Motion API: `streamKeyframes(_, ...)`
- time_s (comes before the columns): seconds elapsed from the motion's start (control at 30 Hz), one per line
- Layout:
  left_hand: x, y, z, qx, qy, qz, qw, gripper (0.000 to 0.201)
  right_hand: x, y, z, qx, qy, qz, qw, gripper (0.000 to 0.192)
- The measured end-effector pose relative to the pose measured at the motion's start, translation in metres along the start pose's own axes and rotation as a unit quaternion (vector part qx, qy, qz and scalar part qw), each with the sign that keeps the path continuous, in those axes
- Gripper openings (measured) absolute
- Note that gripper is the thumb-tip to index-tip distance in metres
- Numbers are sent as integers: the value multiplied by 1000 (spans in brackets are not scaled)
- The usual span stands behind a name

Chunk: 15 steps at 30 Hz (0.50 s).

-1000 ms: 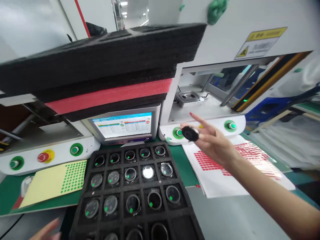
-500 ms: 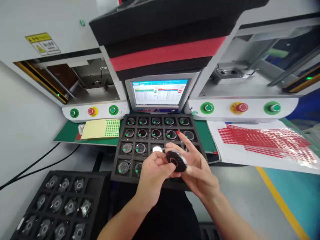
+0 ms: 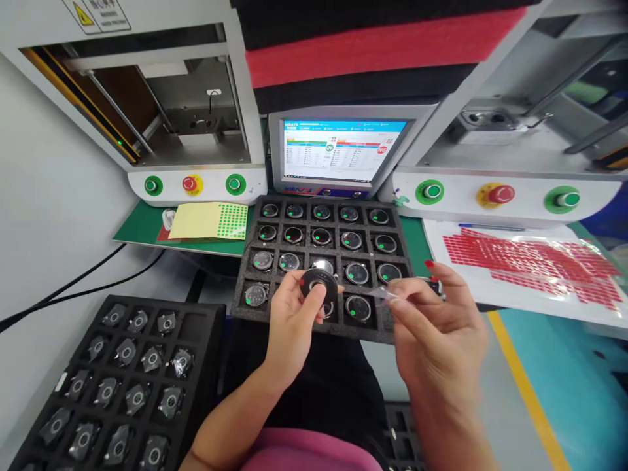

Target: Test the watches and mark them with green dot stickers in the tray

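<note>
My left hand [image 3: 289, 327] grips a round dark watch case [image 3: 309, 277], thumb pressed over its ring-marked face. Off to the right, my right hand [image 3: 439, 340] pinches a small clear film [image 3: 377, 292] between thumb and forefinger, apart from the case. Beneath both hands lies a black foam tray [image 3: 244, 265] whose compartments hold several round watches, most bearing a green dot sticker. A bright-faced watch [image 3: 322, 265] sits partly hidden behind the left hand.
At lower left, another black tray [image 3: 209, 350] holds several film-wrapped watch cases. Behind stand a monitor [image 3: 343, 154] and two press machines with green and red buttons. A green-dot sticker sheet [image 3: 196, 221] lies left, red sticker sheets [image 3: 534, 261] right.
My right hand has left the watch case and moved right, now with a clear film in its fingers. The left hand keeps the case. The view has shifted.
</note>
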State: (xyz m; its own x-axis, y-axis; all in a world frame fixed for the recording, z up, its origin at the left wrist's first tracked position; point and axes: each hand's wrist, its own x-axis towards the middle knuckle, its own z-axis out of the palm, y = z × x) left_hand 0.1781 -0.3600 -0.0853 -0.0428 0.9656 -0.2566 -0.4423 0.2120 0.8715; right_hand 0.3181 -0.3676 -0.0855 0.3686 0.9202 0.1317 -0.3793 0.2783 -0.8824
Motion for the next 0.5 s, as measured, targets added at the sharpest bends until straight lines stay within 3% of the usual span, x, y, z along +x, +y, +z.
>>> streamKeyframes(0.17,1,1,-1,4,-36,-6,999,26,-1,2,4,49,-82,65,993,37)
streamKeyframes(0.27,4,2,-1,21,-68,-11,997,27,0,5,10,30,-84,61,994,37)
streamKeyframes(0.37,5,4,-2,29,-93,-31,995,30,-1,6,12,-53,-81,-5,995,48)
streamKeyframes(0.5,5,6,-3,43,-106,-43,992,38,-6,14,-2,-188,-14,-141,972,73)
